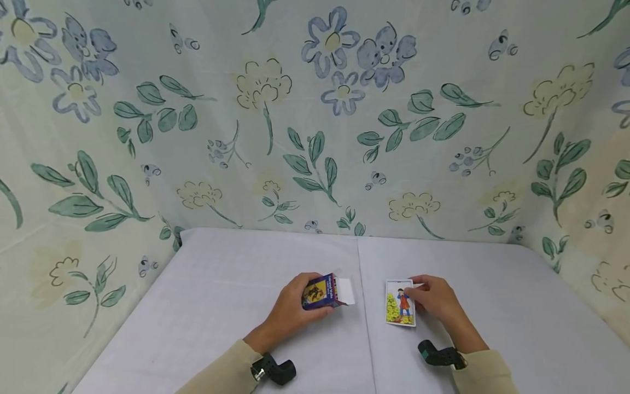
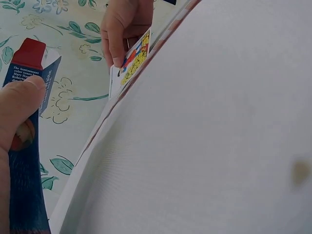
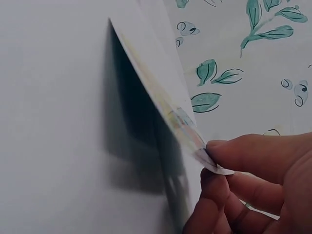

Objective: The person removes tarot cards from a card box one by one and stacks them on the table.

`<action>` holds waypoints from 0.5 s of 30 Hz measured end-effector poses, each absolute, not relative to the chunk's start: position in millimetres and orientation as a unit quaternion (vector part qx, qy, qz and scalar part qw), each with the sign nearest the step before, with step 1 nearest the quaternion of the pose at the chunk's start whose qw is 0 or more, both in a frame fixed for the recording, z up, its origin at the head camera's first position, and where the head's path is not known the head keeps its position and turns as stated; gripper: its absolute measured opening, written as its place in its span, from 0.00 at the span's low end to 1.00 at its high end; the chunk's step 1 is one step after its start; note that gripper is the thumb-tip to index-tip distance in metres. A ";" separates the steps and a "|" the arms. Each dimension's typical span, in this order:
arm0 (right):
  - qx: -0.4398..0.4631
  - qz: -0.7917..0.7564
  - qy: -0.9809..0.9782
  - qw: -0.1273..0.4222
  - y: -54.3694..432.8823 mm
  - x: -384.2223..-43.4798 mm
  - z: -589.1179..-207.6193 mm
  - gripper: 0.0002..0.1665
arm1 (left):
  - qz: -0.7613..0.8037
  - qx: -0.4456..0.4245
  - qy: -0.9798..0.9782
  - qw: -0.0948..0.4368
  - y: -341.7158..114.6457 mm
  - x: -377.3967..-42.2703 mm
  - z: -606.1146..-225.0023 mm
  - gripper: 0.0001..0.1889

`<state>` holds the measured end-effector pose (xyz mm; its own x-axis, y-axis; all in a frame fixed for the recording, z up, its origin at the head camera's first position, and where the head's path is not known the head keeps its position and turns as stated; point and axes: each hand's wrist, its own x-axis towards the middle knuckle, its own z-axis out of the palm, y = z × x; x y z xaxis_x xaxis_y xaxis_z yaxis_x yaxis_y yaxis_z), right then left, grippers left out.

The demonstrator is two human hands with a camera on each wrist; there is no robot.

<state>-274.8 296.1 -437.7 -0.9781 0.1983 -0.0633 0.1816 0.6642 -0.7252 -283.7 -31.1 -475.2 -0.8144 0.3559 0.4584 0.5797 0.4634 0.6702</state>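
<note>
My left hand [image 1: 291,307] grips a dark blue card box [image 1: 319,293] with a yellow picture on its face. The box's end flap stands open toward the right, showing white, and a red flap shows in the left wrist view, where the thumb [image 2: 22,100] lies along the printed side. To the right, my right hand [image 1: 437,298] pinches a tarot-style picture card [image 1: 401,314] by its right edge, thumb on the printed face. A figure in red and several yellow round shapes are printed on it. In the right wrist view the card [image 3: 161,105] is seen nearly edge-on, tilted over the white surface.
A white cloth [image 1: 236,273] covers the table, with a crease [image 1: 366,328] running front to back between the hands. Floral fabric [image 1: 315,164] hangs behind and along both sides. Black wrist cameras [image 1: 273,370] sit on both wrists.
</note>
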 end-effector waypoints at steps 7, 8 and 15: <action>-0.116 0.375 -0.920 0.013 297.7 -275.0 -439.7 0.28 | -0.439 -0.279 -0.846 0.121 -31.0 -283.7 -474.6 0.39; -0.118 0.374 -0.920 0.014 297.8 -275.1 -439.8 0.27 | -0.438 -0.279 -0.846 0.121 -31.0 -283.7 -474.6 0.40; -0.124 0.375 -0.919 0.018 298.3 -277.6 -443.5 0.24 | -0.439 -0.276 -0.847 0.119 -31.3 -283.4 -474.7 0.40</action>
